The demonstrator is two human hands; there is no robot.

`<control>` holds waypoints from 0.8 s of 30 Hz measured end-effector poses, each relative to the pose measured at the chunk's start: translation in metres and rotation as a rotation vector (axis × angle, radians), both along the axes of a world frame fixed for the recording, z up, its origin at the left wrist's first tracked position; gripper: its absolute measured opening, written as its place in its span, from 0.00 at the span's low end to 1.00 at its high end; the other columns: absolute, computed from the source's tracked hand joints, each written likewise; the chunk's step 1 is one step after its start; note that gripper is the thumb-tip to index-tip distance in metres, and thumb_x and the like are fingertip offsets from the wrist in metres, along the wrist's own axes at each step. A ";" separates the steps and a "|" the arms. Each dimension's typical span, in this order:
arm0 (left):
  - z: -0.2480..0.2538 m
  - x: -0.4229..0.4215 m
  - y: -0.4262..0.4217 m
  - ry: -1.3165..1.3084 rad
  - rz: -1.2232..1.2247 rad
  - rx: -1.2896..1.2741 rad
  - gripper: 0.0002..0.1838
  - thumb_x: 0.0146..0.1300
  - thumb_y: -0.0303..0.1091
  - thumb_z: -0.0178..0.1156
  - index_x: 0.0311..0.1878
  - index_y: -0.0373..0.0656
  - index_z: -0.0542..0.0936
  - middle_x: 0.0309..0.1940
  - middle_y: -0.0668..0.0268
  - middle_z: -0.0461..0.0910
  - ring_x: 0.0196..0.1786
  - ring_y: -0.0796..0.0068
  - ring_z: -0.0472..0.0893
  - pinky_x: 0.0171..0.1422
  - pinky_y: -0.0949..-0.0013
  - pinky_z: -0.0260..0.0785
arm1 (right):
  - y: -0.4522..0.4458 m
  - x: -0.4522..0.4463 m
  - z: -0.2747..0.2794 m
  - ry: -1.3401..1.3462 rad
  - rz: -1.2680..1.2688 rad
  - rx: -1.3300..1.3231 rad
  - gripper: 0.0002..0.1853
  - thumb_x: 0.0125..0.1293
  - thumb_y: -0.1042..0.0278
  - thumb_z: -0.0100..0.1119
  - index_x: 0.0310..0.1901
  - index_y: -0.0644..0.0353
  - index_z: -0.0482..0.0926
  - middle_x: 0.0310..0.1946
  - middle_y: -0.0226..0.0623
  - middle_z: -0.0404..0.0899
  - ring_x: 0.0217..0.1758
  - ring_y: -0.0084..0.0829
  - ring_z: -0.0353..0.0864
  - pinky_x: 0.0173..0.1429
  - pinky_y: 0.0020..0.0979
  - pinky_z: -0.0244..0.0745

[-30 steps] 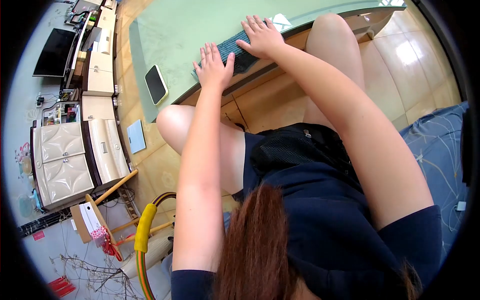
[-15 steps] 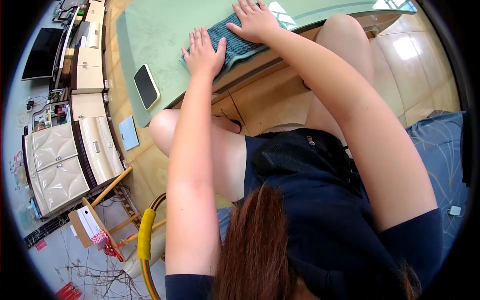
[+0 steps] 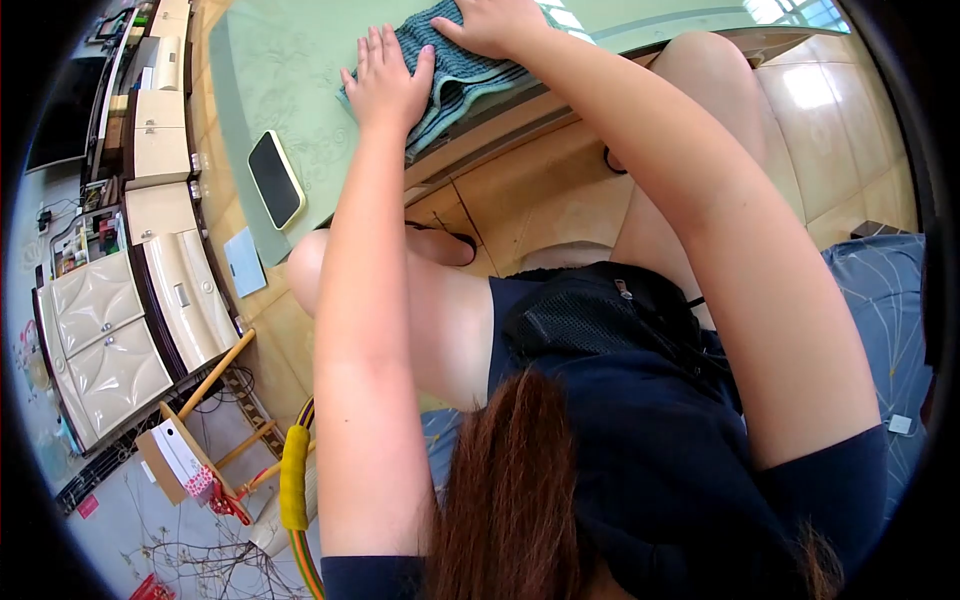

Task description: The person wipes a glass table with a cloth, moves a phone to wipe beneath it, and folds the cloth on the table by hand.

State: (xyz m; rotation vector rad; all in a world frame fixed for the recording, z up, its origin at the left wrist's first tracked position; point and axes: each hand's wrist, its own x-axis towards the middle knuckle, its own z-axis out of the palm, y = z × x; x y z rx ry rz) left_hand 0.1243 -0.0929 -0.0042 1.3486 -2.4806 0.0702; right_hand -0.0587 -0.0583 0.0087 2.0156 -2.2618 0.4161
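A blue-green ribbed cloth [image 3: 455, 75] with dark stripes along its front edge lies on the pale green glass table [image 3: 290, 70]. My left hand [image 3: 388, 88] rests flat on the cloth's left end, its fingers spread and pointing away from me. Farther right, my right hand [image 3: 490, 25] lies over the upper part of the cloth with the thumb held out. The fingertips of that hand run past the top of the view. Near the table's left corner is a phone [image 3: 275, 180] with a dark screen and a light rim, to the left of my left forearm.
Cream cabinets [image 3: 105, 320] line the left side. A light blue flat item [image 3: 244, 262] lies on the tiled floor [image 3: 520, 200]. At the lower left stands a hoop with a yellow grip [image 3: 294, 478]. Blue patterned fabric [image 3: 870, 310] covers the seat at right.
Both hands and the cloth appear slightly farther left and higher in view. The cloth's front edge looks more bunched, with its stripes showing more. The surroundings have shifted slightly too.
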 end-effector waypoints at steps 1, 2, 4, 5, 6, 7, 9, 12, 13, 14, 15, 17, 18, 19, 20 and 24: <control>0.000 0.000 -0.002 0.002 -0.002 -0.004 0.41 0.67 0.64 0.42 0.75 0.44 0.57 0.75 0.58 0.54 0.78 0.62 0.52 0.77 0.42 0.39 | -0.001 0.000 0.000 -0.004 -0.004 0.006 0.42 0.69 0.36 0.35 0.71 0.67 0.56 0.74 0.50 0.52 0.79 0.44 0.48 0.79 0.44 0.40; 0.000 -0.001 -0.003 0.005 -0.004 -0.009 0.41 0.67 0.64 0.42 0.74 0.44 0.57 0.75 0.58 0.55 0.78 0.62 0.52 0.77 0.42 0.39 | -0.003 0.000 0.001 -0.007 -0.008 0.011 0.42 0.69 0.36 0.35 0.71 0.67 0.56 0.74 0.50 0.52 0.79 0.44 0.48 0.79 0.44 0.40; 0.000 -0.002 -0.007 0.008 -0.005 -0.010 0.41 0.66 0.64 0.42 0.74 0.44 0.57 0.75 0.58 0.55 0.78 0.61 0.53 0.77 0.42 0.40 | -0.007 0.000 -0.001 -0.013 -0.011 0.009 0.43 0.69 0.35 0.35 0.71 0.67 0.56 0.74 0.50 0.53 0.79 0.44 0.48 0.79 0.45 0.40; -0.001 -0.002 -0.008 0.009 -0.004 -0.006 0.41 0.66 0.64 0.42 0.74 0.44 0.57 0.75 0.57 0.55 0.78 0.61 0.53 0.77 0.41 0.40 | -0.009 0.000 -0.002 -0.016 -0.011 0.002 0.43 0.69 0.35 0.35 0.71 0.67 0.56 0.74 0.50 0.53 0.79 0.44 0.48 0.79 0.45 0.40; -0.001 -0.003 -0.010 0.010 -0.002 -0.002 0.41 0.66 0.64 0.42 0.74 0.44 0.57 0.75 0.57 0.55 0.78 0.61 0.53 0.77 0.41 0.40 | -0.010 0.000 -0.002 -0.019 -0.010 -0.005 0.43 0.69 0.35 0.35 0.71 0.67 0.56 0.74 0.50 0.53 0.79 0.44 0.48 0.79 0.45 0.40; -0.001 -0.003 -0.011 0.011 -0.002 -0.005 0.41 0.66 0.64 0.42 0.74 0.44 0.57 0.75 0.57 0.55 0.78 0.61 0.53 0.77 0.41 0.40 | -0.011 0.000 -0.002 -0.018 -0.009 -0.004 0.43 0.69 0.35 0.35 0.71 0.67 0.56 0.74 0.50 0.53 0.79 0.44 0.48 0.79 0.45 0.40; -0.001 -0.004 -0.013 0.014 -0.003 -0.009 0.41 0.66 0.64 0.42 0.74 0.44 0.57 0.75 0.57 0.55 0.78 0.61 0.53 0.76 0.40 0.40 | -0.013 -0.001 -0.001 -0.015 -0.005 -0.003 0.43 0.69 0.35 0.35 0.71 0.67 0.56 0.74 0.50 0.53 0.79 0.44 0.48 0.79 0.45 0.40; -0.002 -0.005 -0.017 0.024 -0.009 -0.017 0.42 0.66 0.65 0.43 0.74 0.44 0.58 0.75 0.57 0.55 0.77 0.61 0.54 0.76 0.40 0.41 | -0.016 -0.001 0.001 -0.028 -0.005 0.009 0.43 0.69 0.35 0.35 0.72 0.67 0.56 0.74 0.50 0.52 0.79 0.44 0.48 0.79 0.45 0.40; -0.002 -0.005 -0.019 0.017 -0.005 -0.022 0.42 0.66 0.65 0.42 0.74 0.45 0.57 0.75 0.58 0.55 0.77 0.61 0.54 0.76 0.40 0.42 | -0.017 0.000 0.001 -0.026 -0.008 0.010 0.43 0.69 0.35 0.35 0.72 0.66 0.56 0.74 0.50 0.52 0.79 0.44 0.48 0.79 0.44 0.39; -0.002 -0.006 -0.020 0.010 -0.001 -0.027 0.42 0.67 0.66 0.41 0.75 0.46 0.57 0.76 0.60 0.54 0.77 0.62 0.54 0.76 0.40 0.42 | -0.018 0.000 0.002 -0.024 -0.012 0.011 0.43 0.69 0.35 0.35 0.72 0.66 0.56 0.74 0.50 0.52 0.79 0.44 0.48 0.79 0.44 0.39; -0.005 -0.005 -0.022 0.003 0.002 -0.032 0.41 0.67 0.66 0.40 0.75 0.47 0.56 0.76 0.61 0.54 0.77 0.62 0.54 0.75 0.40 0.43 | -0.019 0.000 0.002 -0.022 -0.015 0.012 0.43 0.69 0.35 0.35 0.72 0.66 0.56 0.74 0.50 0.52 0.79 0.43 0.48 0.80 0.44 0.39; -0.008 -0.003 -0.030 -0.026 -0.007 -0.047 0.41 0.67 0.66 0.40 0.75 0.47 0.56 0.76 0.61 0.54 0.78 0.62 0.53 0.75 0.40 0.43 | -0.022 0.000 0.002 -0.030 -0.013 0.013 0.43 0.69 0.35 0.35 0.72 0.66 0.56 0.74 0.50 0.52 0.79 0.44 0.48 0.80 0.44 0.39; -0.008 -0.002 -0.034 -0.040 -0.012 -0.054 0.41 0.67 0.66 0.39 0.75 0.48 0.56 0.76 0.61 0.54 0.78 0.62 0.53 0.75 0.40 0.43 | -0.023 0.000 0.002 -0.034 -0.012 0.014 0.43 0.69 0.35 0.35 0.72 0.66 0.56 0.74 0.50 0.52 0.79 0.44 0.48 0.80 0.44 0.39; -0.010 -0.002 -0.036 -0.038 -0.016 -0.058 0.41 0.67 0.66 0.39 0.75 0.47 0.56 0.76 0.61 0.54 0.78 0.62 0.53 0.75 0.40 0.43 | -0.024 0.000 0.002 -0.034 -0.013 0.010 0.43 0.69 0.35 0.35 0.72 0.66 0.56 0.74 0.50 0.52 0.79 0.44 0.49 0.80 0.44 0.39; -0.011 -0.002 -0.039 -0.035 -0.021 -0.061 0.41 0.67 0.66 0.39 0.75 0.47 0.56 0.76 0.61 0.54 0.78 0.62 0.53 0.75 0.40 0.43 | -0.025 0.000 0.001 -0.034 -0.013 0.007 0.43 0.68 0.35 0.35 0.72 0.65 0.56 0.74 0.51 0.52 0.78 0.44 0.49 0.80 0.44 0.39; -0.007 -0.005 -0.037 -0.062 -0.008 -0.056 0.38 0.69 0.61 0.39 0.75 0.47 0.55 0.76 0.63 0.52 0.78 0.64 0.53 0.76 0.41 0.42 | -0.028 0.001 0.003 -0.029 -0.022 0.010 0.43 0.68 0.35 0.35 0.72 0.65 0.56 0.74 0.51 0.53 0.78 0.45 0.50 0.79 0.43 0.40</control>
